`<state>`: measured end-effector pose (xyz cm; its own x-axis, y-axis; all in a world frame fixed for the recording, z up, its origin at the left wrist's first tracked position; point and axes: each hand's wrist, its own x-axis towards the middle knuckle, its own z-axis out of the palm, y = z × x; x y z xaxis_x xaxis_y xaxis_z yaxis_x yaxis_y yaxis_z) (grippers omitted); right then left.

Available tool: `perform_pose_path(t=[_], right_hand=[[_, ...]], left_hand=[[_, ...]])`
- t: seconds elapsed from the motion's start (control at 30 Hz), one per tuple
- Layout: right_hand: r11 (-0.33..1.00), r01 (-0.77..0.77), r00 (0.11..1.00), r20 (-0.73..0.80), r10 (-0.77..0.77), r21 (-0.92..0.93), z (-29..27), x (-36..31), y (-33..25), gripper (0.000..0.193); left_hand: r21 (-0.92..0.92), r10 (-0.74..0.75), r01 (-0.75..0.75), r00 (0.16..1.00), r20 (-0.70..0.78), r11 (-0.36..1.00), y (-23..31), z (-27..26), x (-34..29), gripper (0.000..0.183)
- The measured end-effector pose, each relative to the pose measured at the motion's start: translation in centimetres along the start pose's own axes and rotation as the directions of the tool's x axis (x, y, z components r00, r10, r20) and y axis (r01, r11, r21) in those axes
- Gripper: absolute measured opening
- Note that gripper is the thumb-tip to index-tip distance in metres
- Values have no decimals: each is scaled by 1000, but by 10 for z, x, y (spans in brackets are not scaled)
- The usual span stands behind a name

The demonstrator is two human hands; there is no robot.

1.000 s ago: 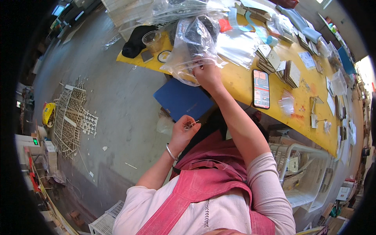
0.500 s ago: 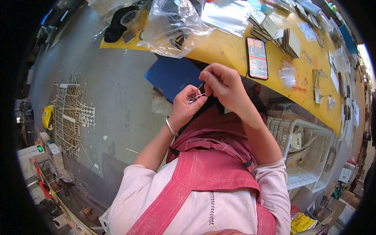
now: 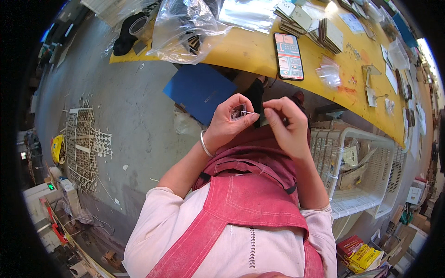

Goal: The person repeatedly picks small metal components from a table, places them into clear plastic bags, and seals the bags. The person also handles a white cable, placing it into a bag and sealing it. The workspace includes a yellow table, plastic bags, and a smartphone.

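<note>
My left hand (image 3: pixel 227 119) is closed around a small clear plastic piece (image 3: pixel 237 112) with dark and shiny parts in it; whether it is a bag or a case I cannot tell. Between its thumb and forefinger a thin white strip (image 3: pixel 248 112) sticks out toward the right. A little to the right of it, my right hand (image 3: pixel 288 124) is raised with thumb and forefinger curled close together. Anything between those fingertips is too small to make out. Both hands are over my lap, in front of the red apron (image 3: pixel 259 199).
A yellow table (image 3: pixel 241 48) runs across the far side, bearing a phone (image 3: pixel 288 56), small clear bags (image 3: pixel 328 73), stacked flat pieces (image 3: pixel 330 36) and a large plastic bag (image 3: pixel 178 34). Below it is a blue box (image 3: pixel 199 90). White plastic baskets (image 3: pixel 357 199) stand at the right.
My right hand has come down and away to the right from the left hand, leaving a gap. The left hand has shifted slightly right, still holding the clear piece. The whole view has shifted a little.
</note>
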<state>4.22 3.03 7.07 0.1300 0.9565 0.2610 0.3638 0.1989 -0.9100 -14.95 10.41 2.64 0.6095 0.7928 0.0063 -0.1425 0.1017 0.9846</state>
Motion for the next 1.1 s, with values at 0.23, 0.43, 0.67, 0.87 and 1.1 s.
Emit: perform_pose_path(t=[0.23, 0.43, 0.67, 0.87, 1.1], right_hand=[[836, 358, 905, -64, -420, -416, 13, -21, 1, 18], [881, 352, 929, 7, -369, -316, -16, -34, -11, 19], [824, 327, 931, 7, -366, -463, -43, -49, -14, 18], [842, 302, 949, 53, -312, -448, -52, -62, -15, 19], [938, 275, 936, 279, -212, -211, -64, -82, 3, 22]], left_hand=[[217, 159, -183, 980, 122, 959, -10, 26, 3, 23], [131, 76, -112, 964, 254, 985, -4, 43, 1, 22], [119, -24, -15, 948, 318, 993, -1, 59, 3, 21], [145, -41, -18, 919, 392, 989, 4, 70, 8, 25], [160, -109, 4, 747, 655, 987, -27, 64, 3, 23]])
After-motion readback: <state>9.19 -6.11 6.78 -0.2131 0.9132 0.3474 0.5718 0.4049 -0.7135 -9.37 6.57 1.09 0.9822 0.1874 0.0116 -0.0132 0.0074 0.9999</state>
